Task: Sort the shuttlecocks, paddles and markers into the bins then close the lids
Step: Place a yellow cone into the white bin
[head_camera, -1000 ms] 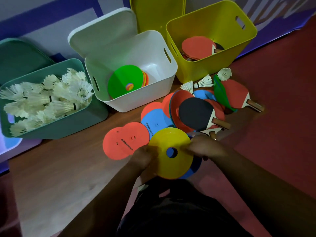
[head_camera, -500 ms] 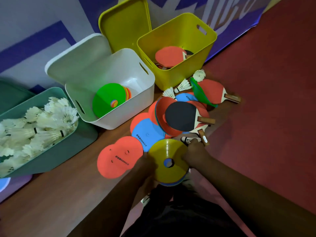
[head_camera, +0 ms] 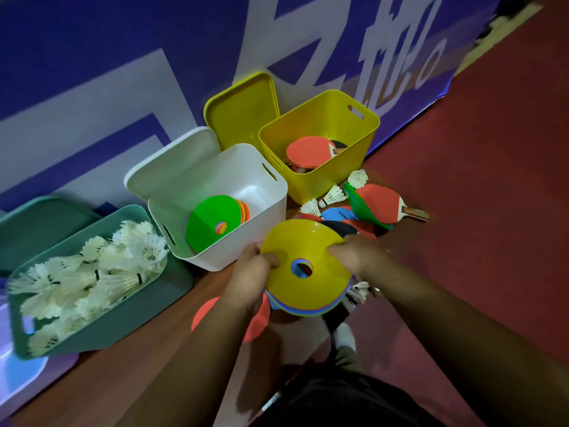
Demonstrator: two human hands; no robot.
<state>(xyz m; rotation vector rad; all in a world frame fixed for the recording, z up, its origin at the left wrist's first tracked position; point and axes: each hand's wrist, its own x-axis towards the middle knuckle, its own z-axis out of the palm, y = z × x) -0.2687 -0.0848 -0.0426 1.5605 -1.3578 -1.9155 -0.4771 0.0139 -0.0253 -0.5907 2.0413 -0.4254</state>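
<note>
While both hands, left (head_camera: 253, 274) and right (head_camera: 354, 255), pinch the marker stack (head_camera: 303, 268) by opposite rims beside the white bin (head_camera: 215, 263), lower discs risk sliding out if tilted.

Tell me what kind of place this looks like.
Probably an indoor sports hall: red court-style flooring, a big blue banner along the wall, and bins of shuttlecocks and paddles.

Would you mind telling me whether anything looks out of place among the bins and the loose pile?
Three white feathered shuttlecocks lie on the floor beside the yellow plastic bin, not in the green bin that holds the others. A green disc marker leans tilted against a red paddle.
</note>
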